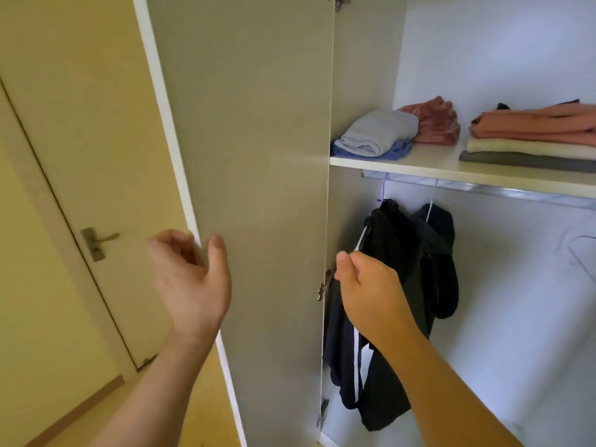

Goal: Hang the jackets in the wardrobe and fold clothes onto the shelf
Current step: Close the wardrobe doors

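Two dark jackets hang from the rail point(503, 188) inside the open wardrobe: a black one point(396, 285) with a white stripe on a purple-hooked hanger, and a navy hooded one point(442, 253) behind it. My right hand point(364, 285) pinches the white drawstring of the black jacket between thumb and finger. My left hand point(190, 279) hovers with fingers curled loosely at the edge of the open wardrobe door point(251, 188), holding nothing. Folded clothes lie on the shelf point(429, 171): a grey and blue pile point(374, 137), a pink pile point(435, 124), and a pink, cream and grey stack point(532, 137).
A room door point(64, 188) with a brass handle point(100, 241) stands shut at the left. An empty wire hanger point(583, 256) hangs at the right of the wardrobe. Hinges point(322, 288) sit on the door's inner edge, close to my right hand.
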